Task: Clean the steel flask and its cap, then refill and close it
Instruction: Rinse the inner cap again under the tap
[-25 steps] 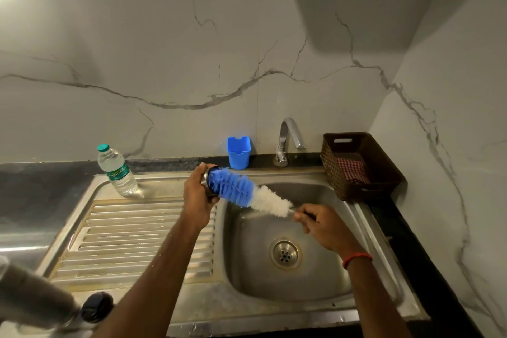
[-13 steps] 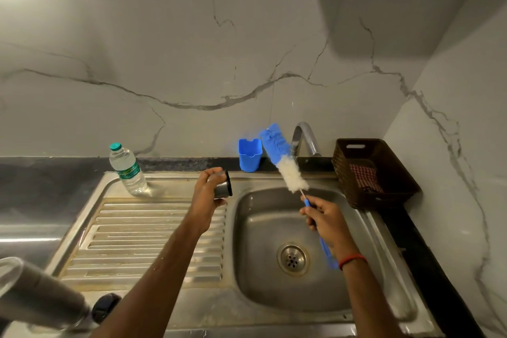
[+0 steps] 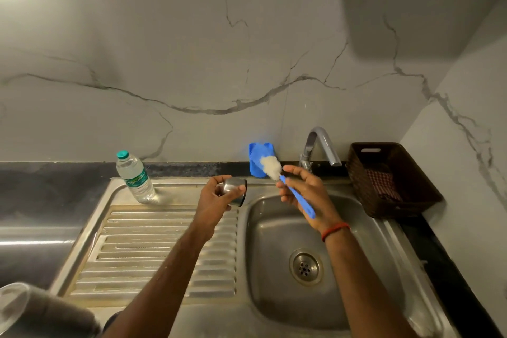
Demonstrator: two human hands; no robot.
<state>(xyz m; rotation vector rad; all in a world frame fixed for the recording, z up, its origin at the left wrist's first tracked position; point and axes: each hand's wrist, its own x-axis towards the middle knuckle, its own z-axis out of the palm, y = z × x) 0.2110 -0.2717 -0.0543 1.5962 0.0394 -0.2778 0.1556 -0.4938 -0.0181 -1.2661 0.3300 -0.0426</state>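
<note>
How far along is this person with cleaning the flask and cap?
Done, apparently: the scrubbing, since the left hand holds the steel cap apart from the brush. In hand: the right hand points the brush head at the blue holder. Left: no water runs from the tap, the flask lies uncapped at lower left and the water bottle stands capped, so rinsing, refilling and closing seem undone.

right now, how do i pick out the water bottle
Find the steel sink's ribbed drainboard, left of the basin. At its far left corner stands the water bottle: clear plastic, teal cap, green label, unlike the steel around it.
</note>
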